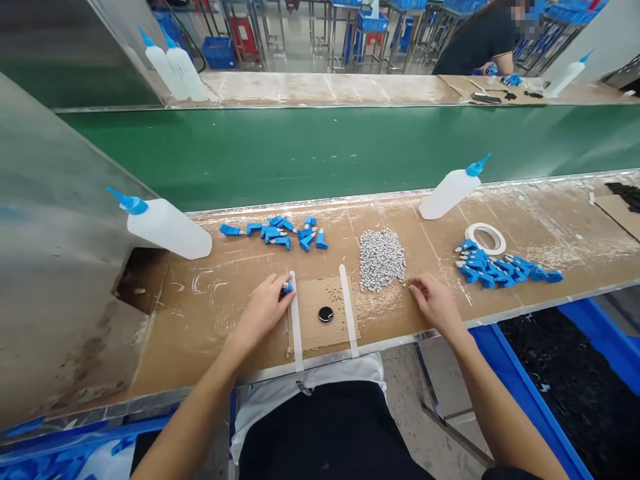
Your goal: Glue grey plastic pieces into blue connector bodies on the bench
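My left hand [269, 301] is closed around a small blue plastic piece [287, 288], beside a strip of white tape. At the lower right edge of a flat pile of small grey pellet-like pieces [383, 260], my right hand [434, 301] has its fingers bent together; whatever they pinch is too small to make out. Between the hands lies a cardboard pad [313, 333], held down by two white tape strips. A round black disc [325, 314] with a glossy top rests on it, and tiny dark specks are scattered near its upper right.
Blue pieces lie in a left group [273, 230] and a right heap [493, 268], near a white tape roll [485, 238]. White bottles stand left [170, 228] and right [449, 193]. A green conveyor belt [320, 153] runs behind; a person [473, 40] works across it.
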Tool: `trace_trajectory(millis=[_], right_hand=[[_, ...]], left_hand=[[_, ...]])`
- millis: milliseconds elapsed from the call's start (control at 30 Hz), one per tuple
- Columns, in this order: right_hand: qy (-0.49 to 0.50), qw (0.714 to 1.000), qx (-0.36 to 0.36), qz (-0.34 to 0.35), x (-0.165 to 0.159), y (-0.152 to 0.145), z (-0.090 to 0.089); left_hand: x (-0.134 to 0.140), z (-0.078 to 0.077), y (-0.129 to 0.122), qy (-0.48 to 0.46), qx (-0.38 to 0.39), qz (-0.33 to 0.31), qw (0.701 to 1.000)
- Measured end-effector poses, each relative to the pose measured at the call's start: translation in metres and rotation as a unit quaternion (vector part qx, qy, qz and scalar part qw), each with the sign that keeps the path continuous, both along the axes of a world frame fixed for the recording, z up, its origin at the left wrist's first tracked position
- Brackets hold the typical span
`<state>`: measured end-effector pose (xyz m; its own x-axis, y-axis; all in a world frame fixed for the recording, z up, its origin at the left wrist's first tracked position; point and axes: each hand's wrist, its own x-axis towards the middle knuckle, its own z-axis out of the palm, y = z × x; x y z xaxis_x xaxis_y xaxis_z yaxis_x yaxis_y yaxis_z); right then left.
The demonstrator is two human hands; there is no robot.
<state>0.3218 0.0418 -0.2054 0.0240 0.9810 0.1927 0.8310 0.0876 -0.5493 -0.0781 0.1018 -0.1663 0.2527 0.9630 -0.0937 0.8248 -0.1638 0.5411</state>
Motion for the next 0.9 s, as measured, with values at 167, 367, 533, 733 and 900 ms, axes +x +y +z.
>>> trace_trajectory(millis=[167, 367, 533, 733, 900], right_hand=[[-0.083, 0.986, -0.101, 0.1, 0.005, 0.025, 0.016], [-0.131, 0.962, -0.179, 0.156, 0.011, 0.042, 0.037], [-0.124, 0.96, -0.16, 0.195, -0.002, 0.027, 0.038], [-0.074, 0.969, 0.042, 0.233, -0.089, -0.003, 0.008], [-0.102, 0.953, 0.097, 0.267, -0.116, -0.003, 0.004]], left_hand=[[-0.006, -0.004, -0.034, -0.171, 0.035, 0.051, 0.983], [0.009, -0.018, -0.068, -0.453, -0.113, 0.126, 0.875], [0.016, -0.03, -0.083, -0.549, -0.095, 0.164, 0.814], [0.011, -0.032, -0.092, -0.561, -0.117, 0.176, 0.8], [0.011, -0.039, -0.094, -0.577, -0.135, 0.181, 0.785]])
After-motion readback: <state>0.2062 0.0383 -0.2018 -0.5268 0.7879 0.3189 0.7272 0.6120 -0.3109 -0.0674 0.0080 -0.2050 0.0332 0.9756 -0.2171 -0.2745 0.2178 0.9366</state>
